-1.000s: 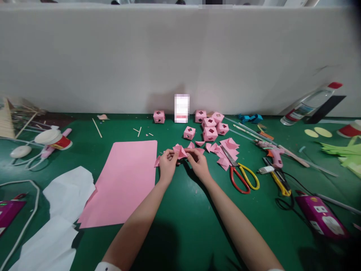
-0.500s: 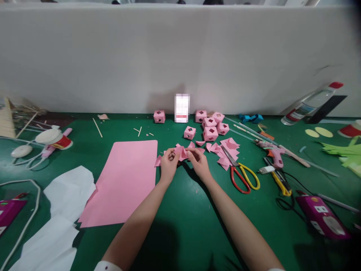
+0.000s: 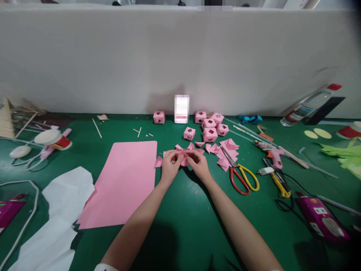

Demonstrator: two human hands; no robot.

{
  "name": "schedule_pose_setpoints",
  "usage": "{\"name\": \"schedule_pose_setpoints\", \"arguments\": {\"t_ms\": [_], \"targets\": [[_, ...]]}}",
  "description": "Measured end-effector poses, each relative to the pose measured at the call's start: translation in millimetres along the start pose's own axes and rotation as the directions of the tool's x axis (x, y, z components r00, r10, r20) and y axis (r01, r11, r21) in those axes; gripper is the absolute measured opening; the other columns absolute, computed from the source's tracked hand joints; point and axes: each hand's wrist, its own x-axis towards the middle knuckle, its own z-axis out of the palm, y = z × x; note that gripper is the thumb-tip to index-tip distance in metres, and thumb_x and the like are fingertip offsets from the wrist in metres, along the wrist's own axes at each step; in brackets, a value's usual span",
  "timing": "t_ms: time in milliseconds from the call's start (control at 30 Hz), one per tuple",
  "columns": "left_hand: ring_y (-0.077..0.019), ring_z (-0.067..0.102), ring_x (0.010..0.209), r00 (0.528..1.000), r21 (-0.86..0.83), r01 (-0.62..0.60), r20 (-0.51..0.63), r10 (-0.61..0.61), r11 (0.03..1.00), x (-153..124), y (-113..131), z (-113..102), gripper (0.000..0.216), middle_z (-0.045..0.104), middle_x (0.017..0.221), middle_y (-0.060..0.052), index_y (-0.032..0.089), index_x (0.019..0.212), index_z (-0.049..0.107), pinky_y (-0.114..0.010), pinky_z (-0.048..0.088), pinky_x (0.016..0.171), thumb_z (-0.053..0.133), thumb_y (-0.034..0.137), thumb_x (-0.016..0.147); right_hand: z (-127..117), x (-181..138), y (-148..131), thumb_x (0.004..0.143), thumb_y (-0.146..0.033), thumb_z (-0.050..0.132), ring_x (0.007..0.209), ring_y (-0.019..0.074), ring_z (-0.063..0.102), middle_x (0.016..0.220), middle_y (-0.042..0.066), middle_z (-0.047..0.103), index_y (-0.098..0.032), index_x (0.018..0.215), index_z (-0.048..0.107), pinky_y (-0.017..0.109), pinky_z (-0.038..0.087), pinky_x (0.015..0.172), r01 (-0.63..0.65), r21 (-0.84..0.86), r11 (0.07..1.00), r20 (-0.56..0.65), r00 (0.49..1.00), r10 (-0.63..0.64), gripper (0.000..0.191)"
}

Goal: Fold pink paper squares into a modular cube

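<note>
Between my two hands is a small folded piece of pink paper (image 3: 184, 159). My left hand (image 3: 170, 165) pinches its left side, and my right hand (image 3: 199, 165) pinches the right side; fingers hide much of it. Loose pink paper scraps lie just behind and beside the hands. To the right, scissors (image 3: 243, 177) with one red and one yellow handle rest on a pile of pink scraps (image 3: 229, 150). Several folded pink paper cubes (image 3: 210, 134) with diamond-shaped holes stand behind, and another pink cube (image 3: 159, 117) stands further left.
Large pink sheets (image 3: 124, 184) lie left of my hands, with white paper (image 3: 69, 195) beyond. A glue gun (image 3: 273, 152), a yellow utility knife (image 3: 279, 184) and a purple box (image 3: 321, 218) lie at right. A phone-like bright screen (image 3: 182, 109) leans against the white partition (image 3: 113, 60).
The folded pink paper has turned in my fingers and now shows lower, below the fingertips. Both hands keep their pinch and have barely shifted.
</note>
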Motion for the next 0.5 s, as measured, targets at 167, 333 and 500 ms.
{"name": "schedule_pose_setpoints", "arguments": {"t_ms": [167, 333, 500], "targets": [[-0.0186, 0.065, 0.082, 0.998, -0.083, 0.058, 0.034, -0.055, 0.995, 0.2, 1.9, 0.6, 0.020, 0.071, 0.092, -0.007, 0.018, 0.089, 0.072, -0.028, 0.052, 0.072, 0.070, 0.035, 0.080, 0.4, 0.2, 4.6, 0.083, -0.031, 0.060, 0.088, 0.0209, 0.069, 0.098, 0.006, 0.074, -0.022, 0.095, 0.072, 0.035, 0.054, 0.082, -0.033, -0.073, 0.997, -0.077, 0.997, 0.027, 0.019], [-0.0188, 0.069, 0.090, 0.989, -0.146, 0.138, -0.026, -0.143, 0.980, 0.9, -1.8, 1.1, 0.031, 0.071, 0.096, -0.009, 0.017, 0.101, 0.067, -0.029, 0.055, 0.078, 0.075, 0.034, 0.076, 0.4, 1.7, 7.7, 0.081, -0.040, 0.066, 0.074, 0.0180, 0.065, 0.083, 0.004, 0.072, -0.020, 0.088, 0.069, 0.030, 0.051, 0.070, -0.082, -0.029, 0.996, -0.240, 0.968, 0.073, 0.022], [-0.0180, 0.068, 0.083, 0.983, -0.171, 0.147, -0.080, -0.163, 0.974, 0.8, -6.9, 0.9, 0.028, 0.070, 0.090, -0.009, 0.015, 0.095, 0.064, -0.026, 0.054, 0.068, 0.072, 0.038, 0.079, -0.6, 3.3, 7.8, 0.078, -0.046, 0.069, 0.057, 0.0126, 0.053, 0.063, -0.002, 0.061, -0.018, 0.082, 0.064, 0.025, 0.042, 0.056, -0.120, 0.082, 0.989, -0.322, 0.936, 0.140, 0.030]]}}
